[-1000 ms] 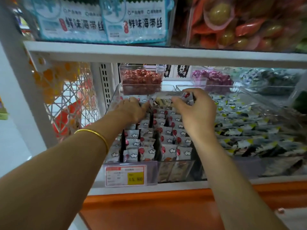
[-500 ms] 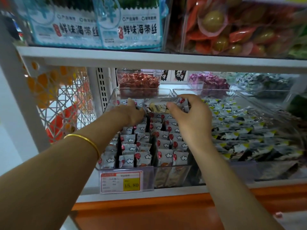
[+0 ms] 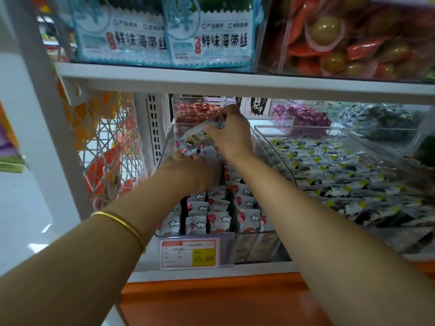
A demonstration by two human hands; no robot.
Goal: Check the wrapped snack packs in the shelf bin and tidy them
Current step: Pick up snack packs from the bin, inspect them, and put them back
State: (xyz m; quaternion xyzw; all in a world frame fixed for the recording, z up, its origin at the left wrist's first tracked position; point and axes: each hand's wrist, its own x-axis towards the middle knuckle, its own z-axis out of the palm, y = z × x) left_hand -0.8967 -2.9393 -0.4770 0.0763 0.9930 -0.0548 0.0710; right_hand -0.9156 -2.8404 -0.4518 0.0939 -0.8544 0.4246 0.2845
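Head view, single entry

Item: clear shelf bin point(image 3: 166, 147) of wrapped snack packs point(image 3: 221, 220), white with cloud and red marks, standing in rows under and in front of our hands. The near rows stand upright and even; we judge those tidied. The far end, beneath the hands, is in hand now.

Right hand point(image 3: 231, 135): raised above the far end of the bin, fingers closed on one lifted pack point(image 3: 197, 135), held tilted. We take this as the checking step, not yet finished.

Left hand point(image 3: 190, 171): lower, just below and left of the right hand, palm down with fingers laid on the pack tops. Whether it pinches one or only presses them, we cannot tell.

Left to do, by our judgement: return the lifted pack and straighten the back rows.

Hidden or unclear: the packs under both hands and forearms; print on the lifted pack, blurred; small text on the price tag point(image 3: 190, 254) at the bin front, nearer us than either hand; the neighbouring bin point(image 3: 263, 135), right of the right hand, runs off frame
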